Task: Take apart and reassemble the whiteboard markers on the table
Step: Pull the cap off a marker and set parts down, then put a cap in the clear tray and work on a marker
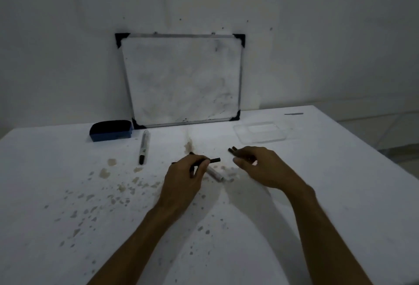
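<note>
My left hand (184, 177) grips a thin black marker part (214, 160) whose end sticks out to the right of my fingers. A white marker barrel (215, 174) lies on the table just below and right of that hand. My right hand (260, 166) is curled around small dark marker pieces (233, 149), whose tips show past my fingers on the left. A whole white marker with a black cap (144, 147) lies untouched on the table to the left, capped end toward me.
A small whiteboard (183, 80) leans against the wall at the back of the stained white table (68, 194). A blue eraser (111, 130) sits left of it, a clear plastic tray (260, 133) on the right. A grey object (293, 114) lies far right.
</note>
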Demonstrator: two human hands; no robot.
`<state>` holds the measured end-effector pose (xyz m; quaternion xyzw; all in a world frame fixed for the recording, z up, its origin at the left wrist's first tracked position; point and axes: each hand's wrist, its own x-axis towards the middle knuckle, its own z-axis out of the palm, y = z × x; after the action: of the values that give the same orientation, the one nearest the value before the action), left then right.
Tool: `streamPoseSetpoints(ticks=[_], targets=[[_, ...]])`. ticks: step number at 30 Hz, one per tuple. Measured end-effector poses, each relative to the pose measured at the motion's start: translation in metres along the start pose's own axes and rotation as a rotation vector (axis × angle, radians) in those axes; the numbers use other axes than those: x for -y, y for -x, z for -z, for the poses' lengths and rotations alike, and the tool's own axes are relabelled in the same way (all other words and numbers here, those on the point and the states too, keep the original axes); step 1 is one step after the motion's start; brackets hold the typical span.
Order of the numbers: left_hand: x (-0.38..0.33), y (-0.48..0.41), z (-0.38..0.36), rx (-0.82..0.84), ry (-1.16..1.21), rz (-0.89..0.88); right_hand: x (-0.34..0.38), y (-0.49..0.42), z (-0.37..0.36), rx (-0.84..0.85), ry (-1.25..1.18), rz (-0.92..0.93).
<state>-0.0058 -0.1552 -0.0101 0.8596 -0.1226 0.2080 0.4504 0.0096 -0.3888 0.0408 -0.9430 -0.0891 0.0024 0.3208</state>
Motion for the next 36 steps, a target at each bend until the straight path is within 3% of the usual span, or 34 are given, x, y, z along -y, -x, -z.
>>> streamPoseSetpoints(ticks=[5,13,20,27,32,36], targets=[[-0.037,-0.045,-0.031,0.149,0.048,0.035,-0.065,-0.015,0.033,-0.001,0.079,-0.169],[-0.087,-0.161,-0.108,0.204,-0.094,0.011,-0.137,-0.035,0.036,-0.376,0.123,-0.248],[-0.083,-0.222,-0.183,0.426,-0.360,0.008,-0.154,-0.049,0.033,-0.400,0.124,-0.220],[-0.068,-0.232,-0.207,0.582,-0.496,0.014,-0.161,-0.051,0.028,-0.427,0.105,-0.194],[-0.071,-0.232,-0.204,0.583,-0.513,0.015,-0.158,-0.051,0.028,-0.437,0.104,-0.206],[-0.085,-0.219,-0.177,0.493,-0.462,-0.024,-0.146,-0.049,0.033,-0.369,0.038,-0.216]])
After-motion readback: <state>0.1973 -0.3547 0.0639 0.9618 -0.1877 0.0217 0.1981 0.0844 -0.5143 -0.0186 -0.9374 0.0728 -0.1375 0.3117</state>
